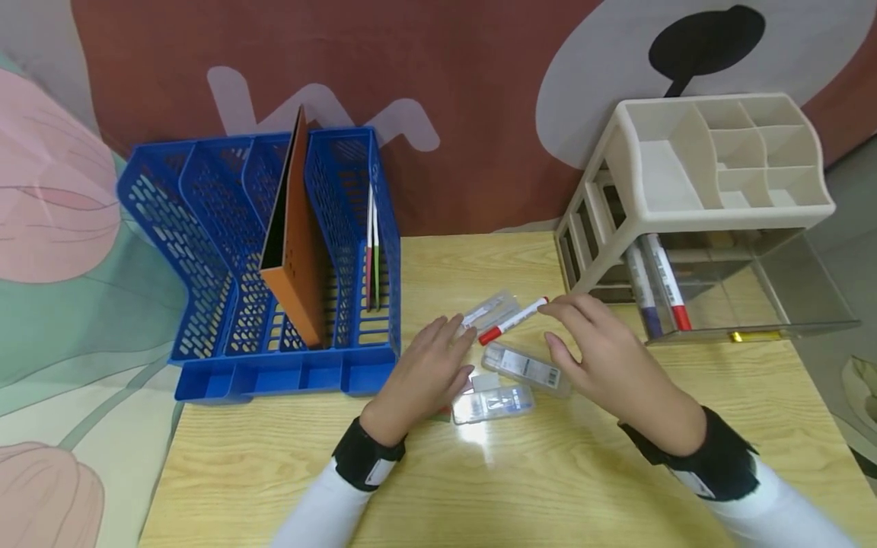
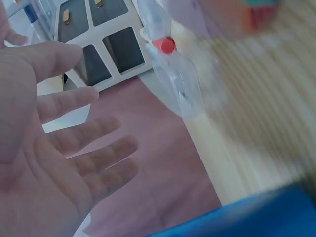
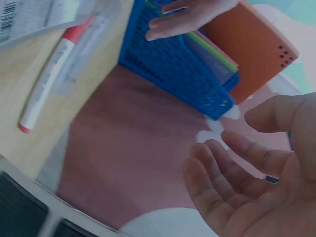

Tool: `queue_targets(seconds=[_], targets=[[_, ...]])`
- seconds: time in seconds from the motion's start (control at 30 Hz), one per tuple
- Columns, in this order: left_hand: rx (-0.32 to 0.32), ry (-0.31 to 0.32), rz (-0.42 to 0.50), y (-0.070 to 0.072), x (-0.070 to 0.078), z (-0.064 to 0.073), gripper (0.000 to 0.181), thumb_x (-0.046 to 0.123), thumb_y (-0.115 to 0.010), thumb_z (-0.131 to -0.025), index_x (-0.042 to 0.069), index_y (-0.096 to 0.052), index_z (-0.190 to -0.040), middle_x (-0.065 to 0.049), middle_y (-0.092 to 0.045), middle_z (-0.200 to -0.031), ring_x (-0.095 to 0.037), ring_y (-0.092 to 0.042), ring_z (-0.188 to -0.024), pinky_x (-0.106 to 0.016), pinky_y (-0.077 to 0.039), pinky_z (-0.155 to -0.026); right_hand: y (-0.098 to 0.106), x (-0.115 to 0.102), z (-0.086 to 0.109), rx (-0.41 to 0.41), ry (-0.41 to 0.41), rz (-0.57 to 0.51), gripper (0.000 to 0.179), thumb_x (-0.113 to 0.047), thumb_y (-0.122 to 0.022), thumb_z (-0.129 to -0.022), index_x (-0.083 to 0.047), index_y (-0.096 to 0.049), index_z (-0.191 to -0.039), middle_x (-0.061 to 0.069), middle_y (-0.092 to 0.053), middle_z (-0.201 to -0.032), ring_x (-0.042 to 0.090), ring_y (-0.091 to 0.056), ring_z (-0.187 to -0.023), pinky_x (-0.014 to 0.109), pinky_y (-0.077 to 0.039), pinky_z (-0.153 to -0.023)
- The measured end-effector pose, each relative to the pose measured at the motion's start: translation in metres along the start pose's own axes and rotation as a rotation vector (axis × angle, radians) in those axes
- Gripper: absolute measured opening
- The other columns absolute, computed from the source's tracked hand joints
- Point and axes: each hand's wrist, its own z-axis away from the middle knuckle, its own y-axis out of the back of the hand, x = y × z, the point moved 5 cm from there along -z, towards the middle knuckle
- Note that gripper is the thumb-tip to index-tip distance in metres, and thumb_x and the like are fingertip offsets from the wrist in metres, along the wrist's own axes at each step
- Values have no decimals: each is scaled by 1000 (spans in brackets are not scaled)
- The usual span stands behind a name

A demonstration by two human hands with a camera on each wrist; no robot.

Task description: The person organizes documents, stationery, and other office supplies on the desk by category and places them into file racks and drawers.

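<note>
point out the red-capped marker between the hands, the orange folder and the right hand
Red-capped marker (image 1: 520,317), head view, on its white barrel
Orange folder (image 1: 304,247), head view, on its outer face
Right hand (image 1: 608,355), head view, on its back

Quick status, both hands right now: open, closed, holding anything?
Left hand: open, holding nothing.
Right hand: open, loosely bent, holding nothing.

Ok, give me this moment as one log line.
left hand: holds nothing | right hand: holds nothing, near red-capped marker on table | drawer: open, two markers inside
</note>
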Motion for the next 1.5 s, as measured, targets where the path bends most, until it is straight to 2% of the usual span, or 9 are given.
queue_targets(seconds=[0.17,0.3,0.47,0.67,0.87,1.07,1.23,1.5], targets=[[-25,20,56,-10,7,-12,58,31,-70,-98,7,-54,-148,-19,-55,-150,-31,-56,-134,-44,-50,-112,-24,19,-1,-34,-52,8,35,-4,-77,-85,4,-67,-117,21,-67,-115,37,-67,-105,53,-60,-86],[-49,21,75,-18,12,-21,55,28,-69,-99,7,-54,-148,-19,-56,-148,-31,-57,-132,-43,-52,-109,-44,36,0,-75,-93,24,34,-2,-79,-84,5,-68,-116,24,-66,-120,42,-66,-109,55,-59,-89],[-58,10,44,-23,16,-27,52,29,-68,-100,4,-57,-144,-19,-58,-146,-30,-59,-129,-40,-53,-109,-69,55,1,-170,-164,16,35,0,-78,-86,5,-68,-118,27,-64,-127,45,-63,-117,55,-58,-94],[-61,11,19,-25,16,-29,50,32,-67,-100,5,-58,-142,-18,-58,-146,-28,-60,-128,-39,-53,-108,-91,70,2,-221,-150,37,40,5,-79,-83,10,-67,-121,30,-63,-131,46,-63,-119,54,-58,-96],[-44,17,24,-24,14,-29,50,32,-68,-100,5,-59,-141,-18,-60,-144,-29,-58,-131,-39,-50,-112,-110,84,3,-306,-160,84,41,6,-78,-83,9,-68,-123,28,-64,-131,44,-61,-122,54,-55,-101],[-59,54,55,-26,9,-29,53,32,-69,-99,7,-57,-144,-17,-58,-147,-29,-55,-134,-41,-48,-114,-121,91,5,-324,-153,107,33,5,-80,-83,3,-72,-114,19,-70,-118,39,-65,-112,51,-57,-96],[-55,65,48,-27,6,-29,51,32,-67,-100,7,-57,-143,-18,-57,-146,-29,-55,-134,-40,-50,-112,-127,94,6,-324,-138,145,27,7,-74,-87,1,-72,-114,18,-69,-113,39,-66,-105,50,-57,-93],[-52,69,52,-27,3,-29,54,33,-66,-101,4,-56,-145,-19,-57,-147,-29,-55,-136,-40,-49,-114,-124,92,8,-338,-151,88,22,9,-72,-89,1,-73,-109,16,-70,-105,34,-67,-94,45,-60,-82]])
